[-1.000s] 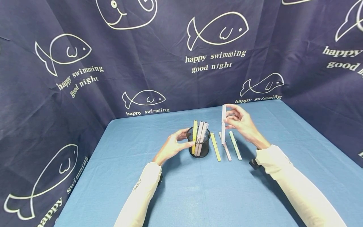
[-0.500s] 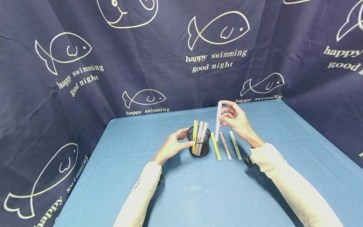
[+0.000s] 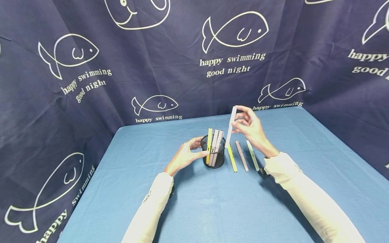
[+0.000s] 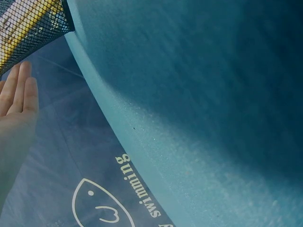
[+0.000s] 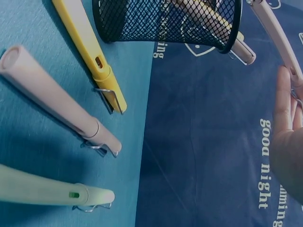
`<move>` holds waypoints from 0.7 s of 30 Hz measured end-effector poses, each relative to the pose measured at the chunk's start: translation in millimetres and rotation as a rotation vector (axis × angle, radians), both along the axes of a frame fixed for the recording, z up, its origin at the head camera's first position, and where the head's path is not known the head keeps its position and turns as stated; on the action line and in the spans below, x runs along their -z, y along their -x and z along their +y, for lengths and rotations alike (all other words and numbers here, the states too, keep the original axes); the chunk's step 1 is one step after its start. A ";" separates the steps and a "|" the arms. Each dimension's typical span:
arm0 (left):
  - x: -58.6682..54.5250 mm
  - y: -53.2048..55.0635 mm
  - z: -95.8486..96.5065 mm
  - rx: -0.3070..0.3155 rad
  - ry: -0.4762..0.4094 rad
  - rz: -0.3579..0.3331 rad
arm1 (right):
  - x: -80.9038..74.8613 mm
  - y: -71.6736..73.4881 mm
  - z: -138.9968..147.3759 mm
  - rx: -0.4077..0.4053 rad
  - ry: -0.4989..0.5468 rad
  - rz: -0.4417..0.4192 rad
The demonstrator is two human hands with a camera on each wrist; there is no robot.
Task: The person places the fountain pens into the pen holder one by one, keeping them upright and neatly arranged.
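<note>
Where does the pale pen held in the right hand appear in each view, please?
Head: the pale pen is right of centre, tilted, in the right hand.
Left wrist: not in it.
Right wrist: the pale pen is at the top right.
Shared landmark: the black mesh cup, just right of centre, top left and top centre, in that order.

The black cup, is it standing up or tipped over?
Upright: the black mesh cup rests on its base on the blue table, rim upward, with pens poking out.
</note>
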State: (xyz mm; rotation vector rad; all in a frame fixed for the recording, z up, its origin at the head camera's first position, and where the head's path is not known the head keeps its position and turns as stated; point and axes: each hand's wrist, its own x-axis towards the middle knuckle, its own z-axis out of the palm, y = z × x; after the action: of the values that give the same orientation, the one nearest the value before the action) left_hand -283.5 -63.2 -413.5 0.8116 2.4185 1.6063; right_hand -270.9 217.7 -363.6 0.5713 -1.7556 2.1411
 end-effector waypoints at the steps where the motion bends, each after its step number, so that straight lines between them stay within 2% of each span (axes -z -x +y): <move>1: 0.0 0.1 0.0 0.000 -0.002 -0.002 | 0.1 0.4 -0.8 0.002 0.003 0.000; 10: -0.3 -0.3 0.3 0.007 -0.002 0.001 | 3.1 1.3 -7.5 0.024 0.010 0.021; 21: -1.7 -1.0 0.8 0.008 0.006 0.012 | 7.7 1.1 -11.8 0.061 -0.093 0.076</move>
State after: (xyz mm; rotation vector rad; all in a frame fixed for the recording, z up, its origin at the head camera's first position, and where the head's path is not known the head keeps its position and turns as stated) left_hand -282.5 -62.4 -411.8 0.8317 2.4235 1.5954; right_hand -272.0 205.8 -371.3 0.6066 -1.8152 1.9787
